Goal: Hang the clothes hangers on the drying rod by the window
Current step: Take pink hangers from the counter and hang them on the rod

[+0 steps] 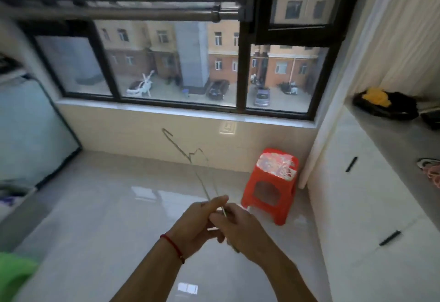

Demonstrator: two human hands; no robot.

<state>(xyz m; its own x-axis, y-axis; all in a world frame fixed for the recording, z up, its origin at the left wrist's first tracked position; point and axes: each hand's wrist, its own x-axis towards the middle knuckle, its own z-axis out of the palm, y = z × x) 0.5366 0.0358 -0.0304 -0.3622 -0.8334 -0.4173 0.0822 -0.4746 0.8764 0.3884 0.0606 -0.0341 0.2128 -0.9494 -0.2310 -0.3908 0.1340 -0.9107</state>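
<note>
Both hands grip one thin wire clothes hanger (202, 175), frame centre.
Left hand (200, 220) and right hand (240, 228) pinch its lower end, below the grey metal drying rod (114, 13).

Red stool (271, 182) stands near white cabinet (371, 206) below window (181, 63)

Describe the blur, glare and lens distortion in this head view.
Head view: daylight from the window; glare patches on the glossy floor; drying rod and left edge motion-blurred; window frame bowed by the wide lens; wire hanger thin and faint; both hands fairly sharp.
</note>
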